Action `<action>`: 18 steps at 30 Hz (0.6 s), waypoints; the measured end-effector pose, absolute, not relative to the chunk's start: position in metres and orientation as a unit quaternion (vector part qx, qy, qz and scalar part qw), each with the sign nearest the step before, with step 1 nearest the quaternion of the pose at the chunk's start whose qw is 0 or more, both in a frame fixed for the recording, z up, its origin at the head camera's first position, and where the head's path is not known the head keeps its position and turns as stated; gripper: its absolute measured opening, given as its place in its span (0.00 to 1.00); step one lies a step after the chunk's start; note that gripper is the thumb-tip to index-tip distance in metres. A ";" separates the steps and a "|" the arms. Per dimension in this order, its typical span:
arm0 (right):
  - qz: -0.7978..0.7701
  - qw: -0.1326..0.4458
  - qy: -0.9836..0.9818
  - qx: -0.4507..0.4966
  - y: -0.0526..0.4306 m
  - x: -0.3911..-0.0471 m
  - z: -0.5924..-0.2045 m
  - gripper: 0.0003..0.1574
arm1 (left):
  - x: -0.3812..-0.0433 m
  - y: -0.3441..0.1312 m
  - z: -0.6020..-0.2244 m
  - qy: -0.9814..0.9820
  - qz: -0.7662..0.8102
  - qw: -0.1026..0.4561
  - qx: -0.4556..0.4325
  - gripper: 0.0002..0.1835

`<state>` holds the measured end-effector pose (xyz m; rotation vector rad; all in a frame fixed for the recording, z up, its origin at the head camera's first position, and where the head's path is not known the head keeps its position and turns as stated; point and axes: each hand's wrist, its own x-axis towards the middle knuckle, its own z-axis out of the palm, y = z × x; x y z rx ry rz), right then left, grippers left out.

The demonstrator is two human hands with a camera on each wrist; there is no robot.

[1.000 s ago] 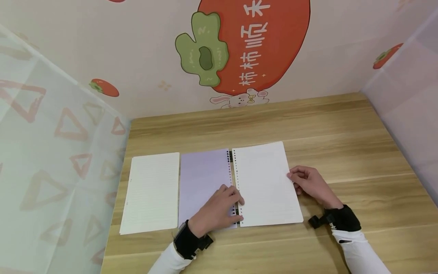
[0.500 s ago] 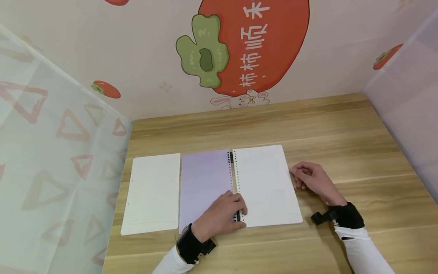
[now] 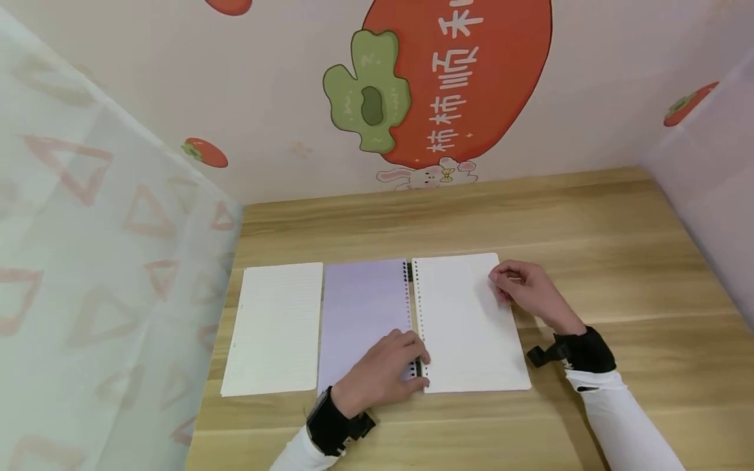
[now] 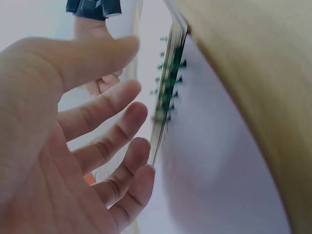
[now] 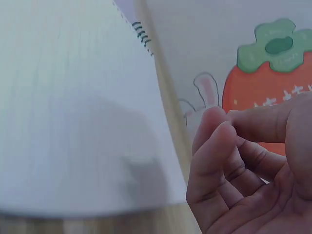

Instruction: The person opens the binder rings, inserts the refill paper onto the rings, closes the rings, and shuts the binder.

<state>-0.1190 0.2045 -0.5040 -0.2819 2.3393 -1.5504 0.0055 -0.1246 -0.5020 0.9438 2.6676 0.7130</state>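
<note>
A loose-leaf notebook lies spread on the wooden table, with a lilac cover (image 3: 362, 297) on its left side and a stack of white punched pages (image 3: 468, 327) on its right. Dark green binder rings (image 4: 170, 78) join the two halves. My left hand (image 3: 383, 369) lies over the lower part of the spine, its fingers relaxed near the rings and the pages' inner edge. Over the pages' upper right edge is my right hand (image 3: 530, 291), casting a shadow on the paper. Its fingers are loosely bent, thumb against a fingertip, with nothing visible between them.
A few lined loose sheets (image 3: 273, 330) lie left of the lilac cover. Printed curtains close off the table (image 3: 618, 261) at the back, left and right; a red persimmon print (image 3: 489, 78) is on the back one.
My right hand has come away from the pages' right edge, then moved up and left over their upper right part. The left hand stays at the spine, slightly lower.
</note>
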 end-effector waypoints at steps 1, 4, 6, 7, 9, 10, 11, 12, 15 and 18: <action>-0.540 0.163 0.819 -0.104 0.200 -0.121 -0.503 0.23 | 0.004 -0.128 -0.502 0.911 0.249 0.105 0.311 0.12; -0.534 0.171 0.818 -0.125 0.183 -0.125 -0.498 0.22 | -0.001 -0.144 -0.504 0.921 0.263 0.076 0.278 0.11; -0.528 0.167 0.820 -0.144 0.171 -0.128 -0.497 0.21 | -0.006 -0.158 -0.506 0.927 0.270 0.055 0.256 0.10; -0.525 0.164 0.821 -0.154 0.164 -0.130 -0.496 0.21 | -0.009 -0.165 -0.507 0.929 0.275 0.045 0.242 0.10; -0.515 0.156 0.824 -0.178 0.150 -0.132 -0.494 0.19 | -0.013 -0.181 -0.506 0.934 0.287 0.027 0.212 0.10; -0.508 0.153 0.826 -0.190 0.142 -0.134 -0.493 0.18 | -0.015 -0.189 -0.506 0.936 0.292 0.018 0.194 0.10; -0.502 0.150 0.828 -0.202 0.134 -0.135 -0.492 0.18 | -0.017 -0.198 -0.505 0.938 0.298 0.009 0.176 0.10; -0.497 0.149 0.828 -0.212 0.126 -0.136 -0.491 0.17 | -0.019 -0.207 -0.504 0.940 0.303 0.000 0.155 0.10; -0.487 0.156 0.824 -0.245 0.101 -0.135 -0.486 0.16 | -0.022 -0.234 -0.502 0.947 0.309 -0.024 0.086 0.12; -0.485 0.172 0.808 -0.286 0.074 -0.131 -0.483 0.15 | -0.022 -0.263 -0.501 0.952 0.304 -0.029 0.009 0.16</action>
